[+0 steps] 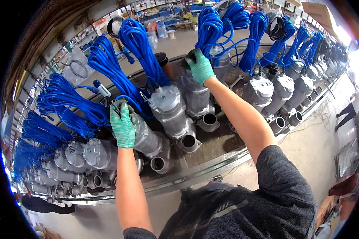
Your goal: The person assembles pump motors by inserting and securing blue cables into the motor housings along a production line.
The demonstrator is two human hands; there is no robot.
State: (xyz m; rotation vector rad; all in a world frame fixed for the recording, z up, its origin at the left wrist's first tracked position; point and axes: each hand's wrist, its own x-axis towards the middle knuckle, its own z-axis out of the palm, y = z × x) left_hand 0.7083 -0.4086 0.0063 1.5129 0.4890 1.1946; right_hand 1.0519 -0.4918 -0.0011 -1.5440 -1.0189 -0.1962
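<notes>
A long curved table [211, 169] with a metal rim is being filled by a row of grey metal pumps lying side by side, outlets toward its near edge, each one topped by a coiled bundle of blue cable.

The left hand [123, 124], in a green glove, is being pressed down on the top of one grey pump [147, 139] near the middle of the row, close to the near edge; its grip is being kept together around the pump's upper end, where a blue cable bundle [107, 65] is meeting the housing. Whether a small tool is being held there cannot be told.

The right hand [200, 67], also gloved in green, is being stretched toward the far edge of the table, its grip being clamped on the base of another blue cable coil [210, 28] that is standing above a wrapped pump [195, 93]. Between the two hands a bare silver pump [169, 109] is lying tilted, its round outlet facing the near edge.

Another person [353, 109] is being seen on the floor well apart, at the right.
</notes>
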